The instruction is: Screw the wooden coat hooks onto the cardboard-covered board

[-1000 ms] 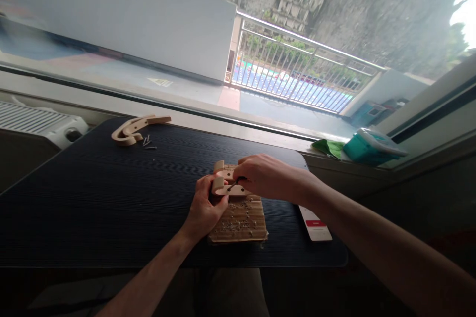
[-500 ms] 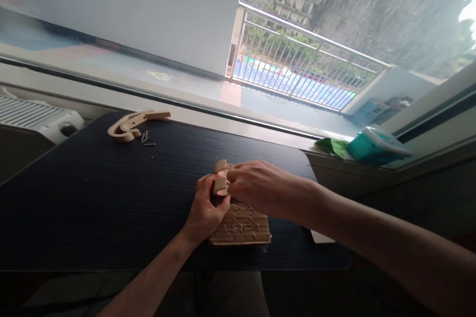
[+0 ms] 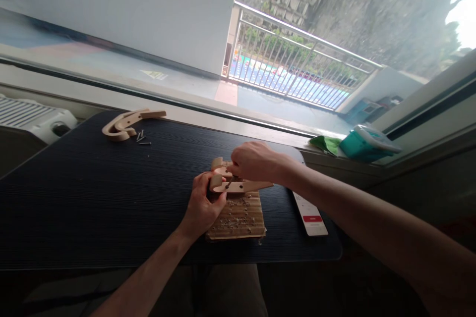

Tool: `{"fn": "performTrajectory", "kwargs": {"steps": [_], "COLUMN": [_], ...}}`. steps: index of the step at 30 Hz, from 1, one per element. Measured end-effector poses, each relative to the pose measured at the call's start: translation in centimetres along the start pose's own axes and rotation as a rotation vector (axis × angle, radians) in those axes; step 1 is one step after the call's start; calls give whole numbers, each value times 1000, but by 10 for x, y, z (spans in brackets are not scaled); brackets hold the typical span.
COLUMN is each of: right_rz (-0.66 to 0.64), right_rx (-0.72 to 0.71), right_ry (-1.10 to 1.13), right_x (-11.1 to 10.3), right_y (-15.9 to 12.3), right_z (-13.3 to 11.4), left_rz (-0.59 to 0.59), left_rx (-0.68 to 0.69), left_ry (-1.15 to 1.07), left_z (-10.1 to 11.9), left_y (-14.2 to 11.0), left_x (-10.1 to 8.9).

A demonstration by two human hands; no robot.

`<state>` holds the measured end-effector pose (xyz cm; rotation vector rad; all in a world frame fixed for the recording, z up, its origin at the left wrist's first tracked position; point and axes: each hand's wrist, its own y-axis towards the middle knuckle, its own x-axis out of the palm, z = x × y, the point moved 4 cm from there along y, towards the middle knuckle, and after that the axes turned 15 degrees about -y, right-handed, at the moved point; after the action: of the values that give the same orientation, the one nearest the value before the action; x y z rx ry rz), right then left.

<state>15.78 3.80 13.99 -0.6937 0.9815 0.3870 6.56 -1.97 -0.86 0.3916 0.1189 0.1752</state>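
A curved wooden hook (image 3: 256, 186) with dark screw holes lies across a corrugated cardboard block (image 3: 238, 225). Behind it sits a second hook (image 3: 223, 172), partly covered by my right hand. My left hand (image 3: 203, 203) is closed around the curled end of the nearer hook, thumb at its front edge. Above the hooks, my right hand (image 3: 247, 161) is curled round a thin dark tool (image 3: 229, 182), whose tip points down at a hole in the nearer hook. Most of that tool is hidden in my fingers, so its exact kind does not show.
Two more curved wooden hooks (image 3: 130, 121) lie at the table's back left, with several screws (image 3: 143, 138) beside them. A lit phone (image 3: 312, 218) rests right of the block. On the sill stand a green cloth (image 3: 325, 144) and a teal box (image 3: 366, 144). The dark table (image 3: 111, 203) meets the window.
My right hand dipped low over the nearer hook, covering its holes, then rose and turned back, uncovering the hook and phone. My left hand kept its grip. The view shifted slightly.
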Motion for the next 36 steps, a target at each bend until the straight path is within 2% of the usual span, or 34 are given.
{"fn": "performTrajectory", "kwargs": {"steps": [2, 6, 9, 11, 14, 19, 21, 26, 30, 33, 34, 36], "right_rz": [-5, -24, 40, 83, 78, -10, -48, -17, 36, 97, 80, -113], "right_rx": [-36, -218, -327, -351, -304, -116, -80, -215, -279, -171, -120, -22], "right_ry": [-21, -90, -139, -151, -129, -31, -48, -142, -91, 33, 108, 331], "right_x": [-5, -14, -13, -10, -4, -2, -5, -20, -18, -8, -3, 14], "right_y": [-4, -12, -13, -11, -7, -3, -5, -12, -9, 0, 2, -1], "right_z": [-2, -11, -18, -21, -23, -12, -11, -30, -38, -20, -11, 8], "left_rz": [13, 15, 16, 18, 23, 22, 22, 35, 32, 13, 5, -5], "left_rx": [9, 19, 22, 22, 17, 23, 34, 23, -9, -5, -4, -12], "left_ry": [3, -8, 2, 13, 21, 24, 25, 31, 35, 24, 18, 1], "left_z": [0, 0, 1, 2, 1, -2, -2, 1, 2, 2, 2, 1], "left_y": [0, 0, 0, 0, 1, 0, 0, 0, 1, 1, 1, 1], "left_x": [-1, -1, -1, -1, 0, 0, 0, -1, -1, -1, -1, 0]}}
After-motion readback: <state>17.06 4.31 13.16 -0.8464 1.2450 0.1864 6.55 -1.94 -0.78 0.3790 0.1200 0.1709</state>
